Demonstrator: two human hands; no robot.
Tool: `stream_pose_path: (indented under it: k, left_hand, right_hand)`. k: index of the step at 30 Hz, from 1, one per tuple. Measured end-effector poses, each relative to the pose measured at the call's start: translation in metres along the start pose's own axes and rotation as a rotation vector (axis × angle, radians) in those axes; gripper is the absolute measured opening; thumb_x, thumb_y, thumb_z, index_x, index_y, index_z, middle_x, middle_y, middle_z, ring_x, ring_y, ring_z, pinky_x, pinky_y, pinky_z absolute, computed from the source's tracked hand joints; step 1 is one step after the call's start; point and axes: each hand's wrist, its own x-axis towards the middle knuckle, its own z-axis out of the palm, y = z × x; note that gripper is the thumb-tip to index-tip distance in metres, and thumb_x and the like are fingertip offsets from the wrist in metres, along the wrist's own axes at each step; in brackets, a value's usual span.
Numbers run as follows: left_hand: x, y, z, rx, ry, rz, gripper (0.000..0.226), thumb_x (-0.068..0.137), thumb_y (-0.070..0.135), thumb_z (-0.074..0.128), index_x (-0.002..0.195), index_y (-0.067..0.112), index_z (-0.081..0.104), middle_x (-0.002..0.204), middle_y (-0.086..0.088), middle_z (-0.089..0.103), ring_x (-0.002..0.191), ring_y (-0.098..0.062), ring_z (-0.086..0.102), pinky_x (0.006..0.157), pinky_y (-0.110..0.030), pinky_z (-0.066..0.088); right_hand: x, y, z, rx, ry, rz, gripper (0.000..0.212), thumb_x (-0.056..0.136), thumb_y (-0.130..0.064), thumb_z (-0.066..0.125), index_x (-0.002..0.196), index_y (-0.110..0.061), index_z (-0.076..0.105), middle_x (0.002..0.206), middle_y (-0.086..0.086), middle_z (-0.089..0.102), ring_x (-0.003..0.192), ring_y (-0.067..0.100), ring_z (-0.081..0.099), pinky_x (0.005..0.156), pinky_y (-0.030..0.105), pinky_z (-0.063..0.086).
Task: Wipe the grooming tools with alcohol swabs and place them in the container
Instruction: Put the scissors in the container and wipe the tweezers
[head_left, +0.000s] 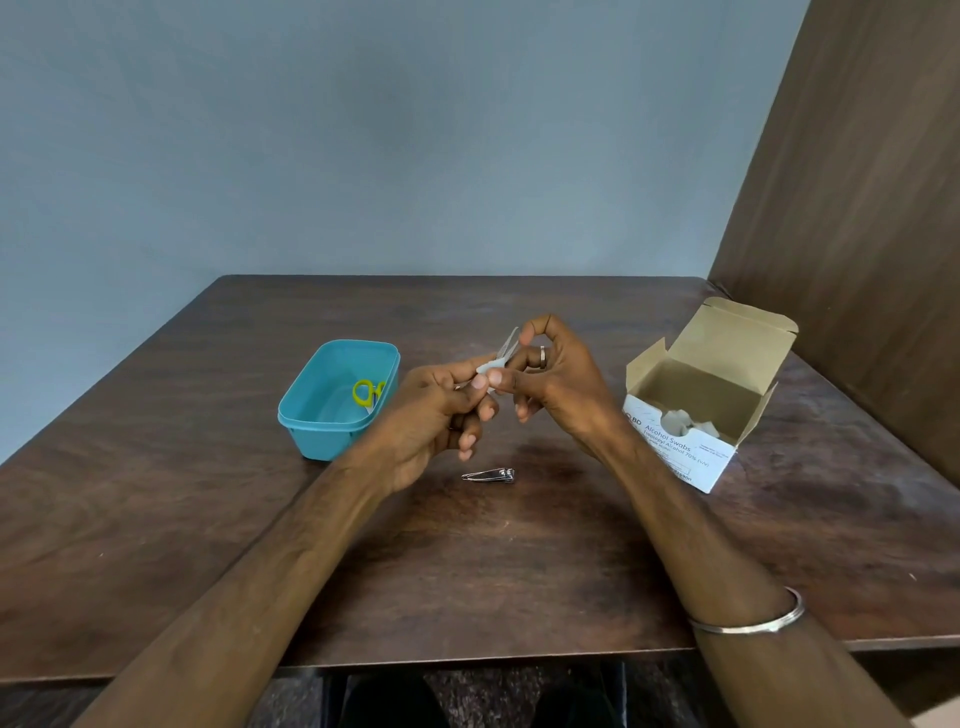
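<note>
Fig.: Wiping step, second tool in hand. Both hands are raised above the centre of the table (519, 571). The left hand (436, 415) is closed, thumb and forefinger pinching the lower end of a slim metal tool (511, 340), prob. tweezers, whose tip points up and away. The right hand (550, 379) is also closed, thumb and fingers pinching a small white alcohol swab (488, 366) folded around the tool's shaft, touching it just above the left-hand pinch. How much of the swab wraps the shaft cannot be told; fingers hide it.

Teal container (337, 400): left of the hands, toward the table's left edge, open, no lid seen. Inside, at its right wall, lie scissors (366, 392) w/ yellow-green handles, so one tool looks done.

Nail clipper (489, 475): flat on the table, just nearer the front edge than the hands, untouched, apart from both.

Swab box (711, 405): open, flap up, near the right edge, white swabs visible inside.

Judgement: approx. mid-task; wipe of the held tool in progress. Next move calls for drawing the swab along the shaft to the tip, then the left hand carrying the tool over the container rim. The clipper remains, likely w/ a fresh swab.
</note>
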Motion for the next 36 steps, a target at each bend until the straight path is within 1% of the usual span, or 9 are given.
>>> stream_pose_path:
  k: [6,11,14,18,23,27,32,34,36]
  left_hand:
    - [0.001,0.0,-0.001,-0.034,-0.034,-0.017,0.03,0.101,0.009,0.05,0.127,0.012,0.064,0.064,-0.002,0.053,0.04,-0.009,0.043,0.039,-0.021,0.04]
    - [0.001,0.0,-0.004,-0.034,-0.054,-0.043,0.036,0.101,0.007,0.049,0.134,0.017,0.06,0.064,-0.002,0.052,0.04,-0.008,0.043,0.04,-0.022,0.04]
    - [0.0,0.0,-0.005,-0.02,-0.054,-0.048,0.035,0.101,0.007,0.049,0.13,0.02,0.063,0.063,-0.001,0.051,0.041,-0.008,0.042,0.04,-0.022,0.039]
    - [0.0,0.0,-0.005,0.0,-0.035,-0.062,0.036,0.101,0.007,0.048,0.134,0.017,0.06,0.063,-0.001,0.05,0.04,-0.008,0.04,0.039,-0.022,0.038]
    - [0.0,0.0,-0.006,0.015,-0.057,-0.074,0.036,0.101,0.006,0.047,0.13,0.018,0.064,0.063,-0.001,0.049,0.04,-0.008,0.039,0.038,-0.022,0.038]
    - [0.001,-0.001,-0.008,0.041,-0.059,-0.081,0.036,0.101,0.006,0.048,0.13,0.018,0.064,0.065,-0.002,0.052,0.042,-0.009,0.041,0.039,-0.023,0.039]
    - [0.003,-0.002,-0.005,0.171,-0.004,-0.048,0.032,0.099,0.013,0.055,0.129,0.022,0.064,0.077,-0.009,0.071,0.049,-0.015,0.054,0.046,-0.027,0.049]
    - [0.003,-0.004,-0.002,0.265,0.044,0.018,0.032,0.097,0.019,0.061,0.129,0.024,0.064,0.08,-0.008,0.074,0.049,-0.016,0.057,0.046,-0.027,0.051]
    - [0.004,-0.007,0.0,0.439,0.11,0.122,0.035,0.095,0.024,0.064,0.13,0.024,0.061,0.079,-0.006,0.076,0.048,-0.015,0.059,0.046,-0.026,0.052]
  right_hand:
    - [0.002,0.002,-0.001,0.01,0.082,-0.026,0.045,0.08,-0.003,0.083,0.101,-0.016,0.045,0.066,0.005,0.07,0.039,0.017,0.052,0.04,0.026,0.044]
    - [0.003,0.001,-0.006,0.019,0.199,-0.05,0.044,0.081,-0.008,0.083,0.101,-0.019,0.046,0.067,0.005,0.071,0.039,0.017,0.051,0.04,0.025,0.044]
    - [0.003,0.001,-0.007,0.013,0.172,-0.033,0.043,0.082,-0.009,0.083,0.104,-0.017,0.047,0.067,0.005,0.072,0.038,0.017,0.052,0.04,0.025,0.046]
    - [0.003,0.0,-0.009,-0.001,0.162,-0.022,0.042,0.082,-0.009,0.083,0.105,-0.015,0.048,0.068,0.006,0.072,0.039,0.017,0.052,0.041,0.026,0.046]
    - [0.002,0.0,-0.011,-0.003,0.255,-0.058,0.04,0.083,-0.012,0.083,0.109,-0.019,0.053,0.083,0.021,0.072,0.046,0.019,0.058,0.045,0.029,0.05]
    - [0.003,0.0,-0.011,0.045,0.256,-0.065,0.043,0.084,-0.005,0.08,0.117,-0.014,0.055,0.082,0.011,0.075,0.058,0.02,0.068,0.047,0.031,0.054]
    - [0.003,0.0,-0.01,0.063,0.298,-0.075,0.038,0.085,-0.001,0.077,0.116,-0.012,0.057,0.082,0.015,0.075,0.065,0.022,0.074,0.049,0.03,0.057]
    - [0.002,0.0,-0.01,0.068,0.302,-0.059,0.036,0.086,-0.001,0.077,0.115,-0.012,0.058,0.081,0.014,0.075,0.066,0.021,0.074,0.05,0.029,0.057]
    - [0.003,0.0,-0.01,0.083,0.289,-0.046,0.034,0.086,-0.003,0.077,0.114,-0.011,0.061,0.079,0.012,0.075,0.066,0.022,0.074,0.051,0.03,0.058]
